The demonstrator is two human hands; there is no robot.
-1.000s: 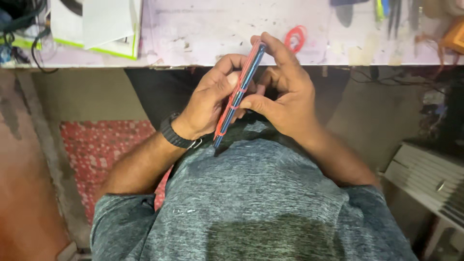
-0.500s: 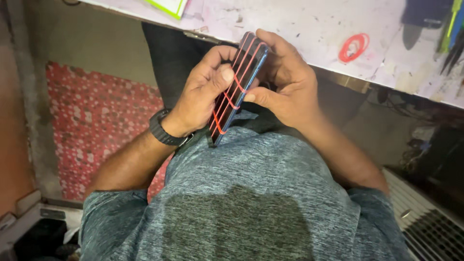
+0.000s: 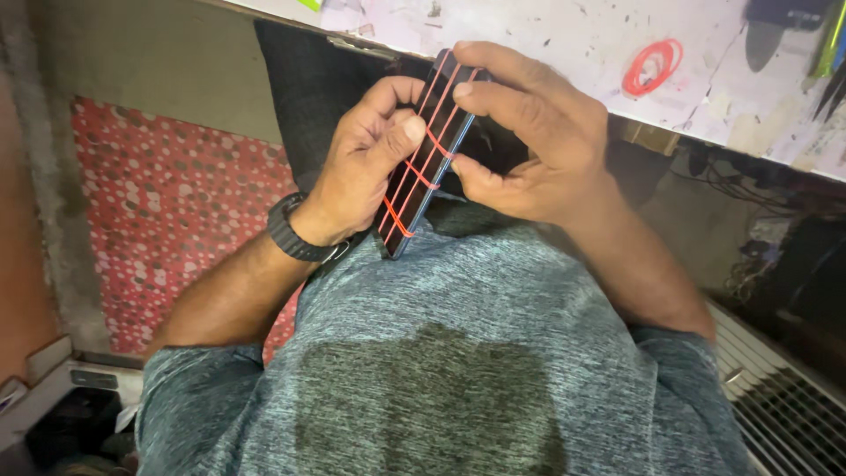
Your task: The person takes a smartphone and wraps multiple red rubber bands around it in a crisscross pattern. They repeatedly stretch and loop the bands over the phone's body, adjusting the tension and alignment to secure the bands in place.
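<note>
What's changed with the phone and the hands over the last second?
The dark flat phone wrapped in red rubber bands has turned from edge-on to showing its broad face. The left hand now presses its thumb on the bands; the right hand still grips the far edge. The red band loop stays on the white workbench.

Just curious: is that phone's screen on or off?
Off: the phone shows a dark, unlit face, with red rubber bands stretched across it, held between the left hand and right hand.
</note>
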